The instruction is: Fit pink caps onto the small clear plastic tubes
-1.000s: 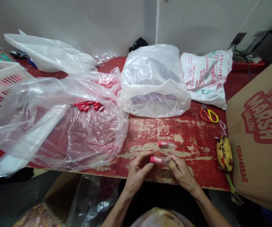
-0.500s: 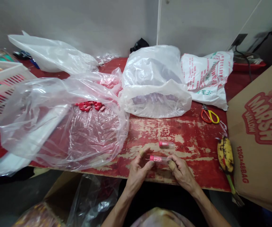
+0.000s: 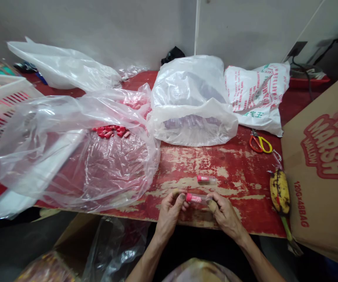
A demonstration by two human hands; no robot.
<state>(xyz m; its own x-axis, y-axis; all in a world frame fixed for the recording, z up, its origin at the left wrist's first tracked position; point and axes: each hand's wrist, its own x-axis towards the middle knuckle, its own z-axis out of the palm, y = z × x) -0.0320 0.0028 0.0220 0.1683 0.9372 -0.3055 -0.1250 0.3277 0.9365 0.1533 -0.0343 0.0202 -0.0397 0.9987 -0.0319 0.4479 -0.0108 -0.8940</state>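
Between my hands lies a small clear plastic tube (image 3: pixel 196 198) with a pinkish-red cap end on the left, held level just above the table's front edge. My right hand (image 3: pixel 227 217) pinches its clear right end between thumb and fingers. My left hand (image 3: pixel 169 213) is closed at the red end, its thumb and forefinger together there; the fingertips hide what exactly they grip. Some fingers on both hands have tan coverings. A second tube (image 3: pixel 205 179) of the same kind, with a red left end, lies on the table just beyond.
A large clear bag (image 3: pixel 113 168) with red pieces (image 3: pixel 110 131) spreads on the left, beside a white basket (image 3: pixel 7 113). An open white bag (image 3: pixel 192 105) and a printed sack (image 3: pixel 255 94) stand behind. Scissors (image 3: pixel 259 141), a spotted banana (image 3: pixel 279 192) and a carton (image 3: pixel 327 168) are right.
My left thumb and forefinger, which were apart around the tube's red end, have closed together there. The right hand keeps its pinch on the clear end.
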